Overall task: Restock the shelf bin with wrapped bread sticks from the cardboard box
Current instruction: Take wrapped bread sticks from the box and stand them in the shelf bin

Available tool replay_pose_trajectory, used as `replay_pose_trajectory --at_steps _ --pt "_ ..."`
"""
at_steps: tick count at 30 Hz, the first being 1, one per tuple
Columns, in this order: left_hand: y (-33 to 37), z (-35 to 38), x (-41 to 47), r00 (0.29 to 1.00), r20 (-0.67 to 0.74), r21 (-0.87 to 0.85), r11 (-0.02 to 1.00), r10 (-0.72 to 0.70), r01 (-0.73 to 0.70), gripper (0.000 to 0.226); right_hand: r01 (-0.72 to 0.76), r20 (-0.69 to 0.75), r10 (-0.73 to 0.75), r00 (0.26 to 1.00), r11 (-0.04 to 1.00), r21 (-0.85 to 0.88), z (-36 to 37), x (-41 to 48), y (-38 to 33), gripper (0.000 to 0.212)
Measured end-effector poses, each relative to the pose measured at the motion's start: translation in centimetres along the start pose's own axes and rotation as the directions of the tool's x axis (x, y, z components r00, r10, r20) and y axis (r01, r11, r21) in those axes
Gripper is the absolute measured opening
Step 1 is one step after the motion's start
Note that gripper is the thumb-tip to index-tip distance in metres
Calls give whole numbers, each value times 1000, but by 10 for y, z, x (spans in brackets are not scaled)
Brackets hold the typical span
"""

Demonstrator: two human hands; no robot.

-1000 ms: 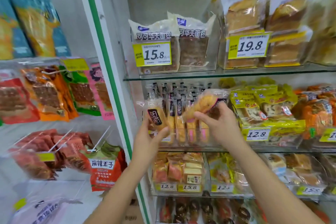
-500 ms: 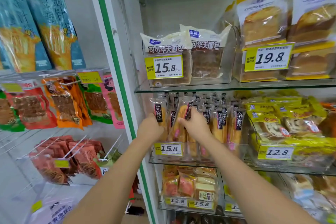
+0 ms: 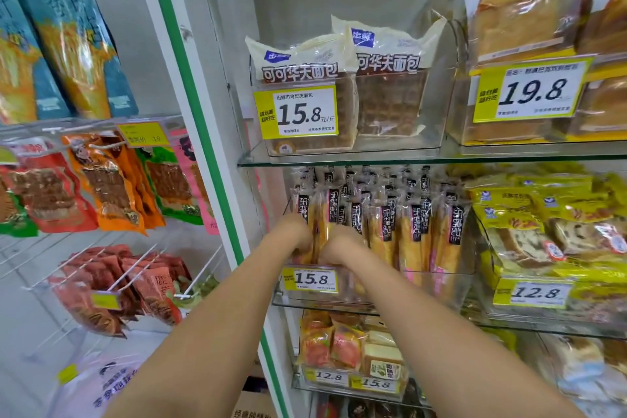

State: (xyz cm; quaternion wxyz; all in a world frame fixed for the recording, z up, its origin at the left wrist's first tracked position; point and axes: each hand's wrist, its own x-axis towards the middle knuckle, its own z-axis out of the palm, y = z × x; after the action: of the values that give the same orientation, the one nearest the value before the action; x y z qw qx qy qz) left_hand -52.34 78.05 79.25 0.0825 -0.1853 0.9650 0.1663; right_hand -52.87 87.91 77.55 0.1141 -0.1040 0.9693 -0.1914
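Mid-level of bakery rack: glass shelf carries clear shelf bin at its left end. Wrapped bread sticks stand upright inside bin, packed side by side, black labels near top. Left hand and right hand close together at bin's left end, flanking leftmost bread stick. Fingers hidden among wrappers; grip cannot be told. Yellow 15.8 price tag on bin front, just below hands.

Bread sticks stand upright in the shelf bin, beneath the waffle packs.
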Motion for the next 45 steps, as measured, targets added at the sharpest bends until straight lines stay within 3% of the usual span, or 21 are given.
replay_pose_trajectory --at_steps 4,6,8,10,14,16,21,23,26,28,31,37,41,43,45 --pt "-2 13 5 977 -215 -80 996 10 -28 23 -22 -146 34 989 996 86 8 14 -6 29" --pt "-1 17 9 970 -243 -67 997 10 -27 24 -25 -151 40 988 995 95 7 17 -8 30" --pt "-1 16 7 979 -203 -2 999 36 -37 26 -9 -65 10 998 1000 16 5 16 -7 30" --pt "2 10 -4 997 -73 84 996 3 4 29 15 63 -10 998 996 -85 7 15 -6 36" --pt "2 12 -5 995 -83 310 950 53 -25 33 30 138 -8 990 986 -162 9 13 0 37" --pt "1 13 -8 988 -154 304 953 34 15 32 55 120 -37 992 988 -147 6 10 5 34" --pt "-7 11 -29 919 -388 155 988 69 -9 17 71 -98 -67 993 996 46 -7 -8 20 26" --pt "-15 20 -48 869 -472 -7 985 151 -175 16 175 -265 -132 955 974 146 -13 -26 29 32" --pt "-24 45 -94 825 -504 -247 872 257 -423 12 356 -462 -197 865 890 286 -14 -65 48 33" --pt "-32 73 -120 828 -470 -321 815 305 -483 6 399 -501 -207 840 861 314 -5 -87 64 40" --pt "-47 132 -144 871 -355 -400 787 340 -470 17 382 -487 -193 852 865 325 27 -112 97 50" --pt "-85 270 -156 944 -63 -423 848 325 -320 22 146 -220 -98 971 965 218 150 -141 189 53" --pt "-114 360 -150 966 126 -410 899 227 -158 17 -121 19 120 993 977 175 256 -147 268 32" --pt "-132 407 -142 969 185 -456 888 164 -63 22 -257 117 242 963 957 136 309 -149 308 15" --pt "-150 453 -132 964 239 -401 916 113 -8 32 -349 156 334 930 934 82 364 -147 345 11"
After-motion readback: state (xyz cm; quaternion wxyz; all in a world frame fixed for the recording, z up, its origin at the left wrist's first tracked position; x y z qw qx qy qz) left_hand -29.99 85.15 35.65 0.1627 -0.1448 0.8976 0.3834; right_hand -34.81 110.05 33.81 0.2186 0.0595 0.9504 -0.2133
